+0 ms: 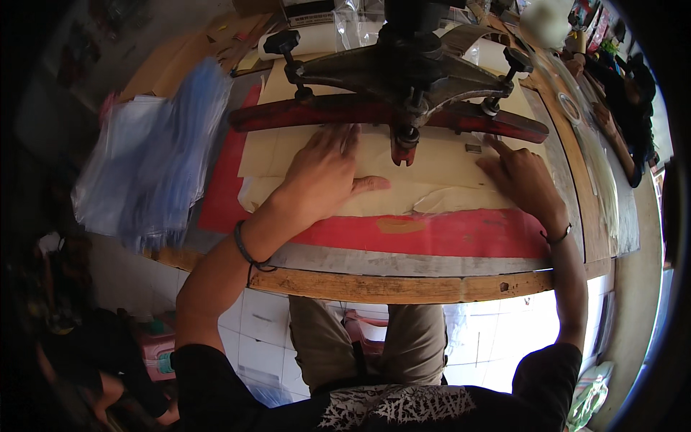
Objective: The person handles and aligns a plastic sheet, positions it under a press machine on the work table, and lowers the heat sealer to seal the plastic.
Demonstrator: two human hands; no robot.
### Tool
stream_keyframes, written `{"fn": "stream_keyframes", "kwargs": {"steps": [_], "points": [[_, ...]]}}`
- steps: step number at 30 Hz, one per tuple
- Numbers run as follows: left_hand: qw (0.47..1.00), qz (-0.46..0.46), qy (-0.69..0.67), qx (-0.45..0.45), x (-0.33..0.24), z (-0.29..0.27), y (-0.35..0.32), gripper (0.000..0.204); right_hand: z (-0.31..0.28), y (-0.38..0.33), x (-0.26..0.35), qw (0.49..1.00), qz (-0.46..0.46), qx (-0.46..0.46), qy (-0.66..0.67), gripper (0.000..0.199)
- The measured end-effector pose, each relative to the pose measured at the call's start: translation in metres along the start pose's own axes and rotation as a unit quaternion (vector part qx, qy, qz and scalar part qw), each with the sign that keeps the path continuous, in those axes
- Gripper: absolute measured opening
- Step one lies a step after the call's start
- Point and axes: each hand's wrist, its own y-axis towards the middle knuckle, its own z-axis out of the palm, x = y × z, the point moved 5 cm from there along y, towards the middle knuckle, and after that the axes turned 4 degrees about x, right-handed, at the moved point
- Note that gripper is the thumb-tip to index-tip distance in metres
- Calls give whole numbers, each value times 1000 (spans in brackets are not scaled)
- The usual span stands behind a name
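left hand: left hand [324, 176] lay flat and open, palm down, fingers spread, pressing on the cream sheet [403, 169]; thumb pointed right along the sheet's lower part
right hand: right hand [522, 180] was open, palm down on the right end of the same sheet, index finger stretched up toward the red bar [360, 111]; gripped nothing
sheet position: cream sheet sat under both hands, spanning between them, on top of the red mat [446, 234]; its upper edge ran under the red bar, lower edge just below the left thumb
clear film: a thin transparent bag or film [446, 201] lay on the sheet's lower right, between the hands, nearer the right hand; whether either hand touched it, cannot tell
press: dark metal press frame [403, 68] with knobbed arms stood above the bar, its red tip hanging between the two hands
table: wooden bench edge [403, 288] ran in front of the person
left side: pile of clear plastic bags [155, 155] lay well left of the left hand, blurred
wrists: dark bands on both wrists
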Motion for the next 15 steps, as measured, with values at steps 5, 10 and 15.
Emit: {"fn": "stream_keyframes", "kwargs": {"steps": [5, 10, 15], "points": [[998, -21, -35, 53, 0, -2, 6, 95, 2, 0, -8, 1000, -12, -13, -10, 47], [1000, -19, -10, 9, 8, 3, 5, 103, -1, 1, -5, 1000, -14, -1, 10, 45], [995, -30, -28, 91, 5, -3, 7, 93, 2, 1, -6, 1000, 14, 1, 1, 48]]}}
